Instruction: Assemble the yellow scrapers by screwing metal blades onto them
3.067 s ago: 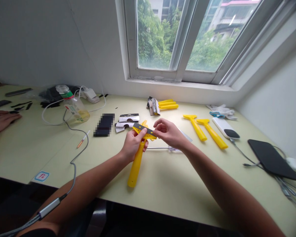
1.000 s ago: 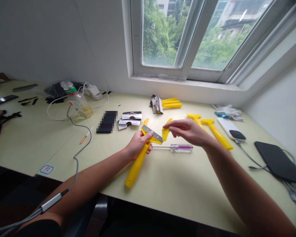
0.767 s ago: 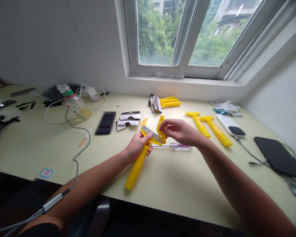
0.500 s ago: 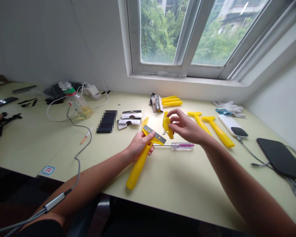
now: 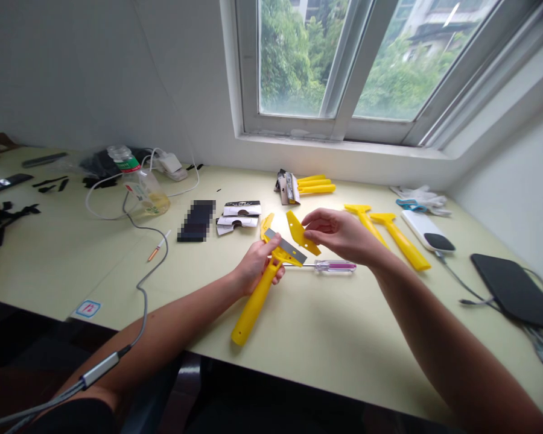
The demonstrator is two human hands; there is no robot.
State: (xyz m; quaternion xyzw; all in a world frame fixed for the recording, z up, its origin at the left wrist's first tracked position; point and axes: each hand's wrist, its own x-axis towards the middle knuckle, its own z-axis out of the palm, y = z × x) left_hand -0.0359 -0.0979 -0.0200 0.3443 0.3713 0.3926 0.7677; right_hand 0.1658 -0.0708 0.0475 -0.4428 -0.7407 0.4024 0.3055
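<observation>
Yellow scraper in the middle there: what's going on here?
A person's left hand holds the yellow scraper, thumb on its grey blade. The right hand holds a loose yellow plate near the blade, not fitted on. A screwdriver lies on the table, and two more yellow tools lie to the right.

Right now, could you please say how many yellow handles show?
6: one on the scraper in the left hand, two right of the right hand, three below the window; more may be hidden.

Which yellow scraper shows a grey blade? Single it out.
The scraper in the left hand: a grey blade lies across its head. The two scrapers at right show only yellow; the three handles at back run into card.
</observation>
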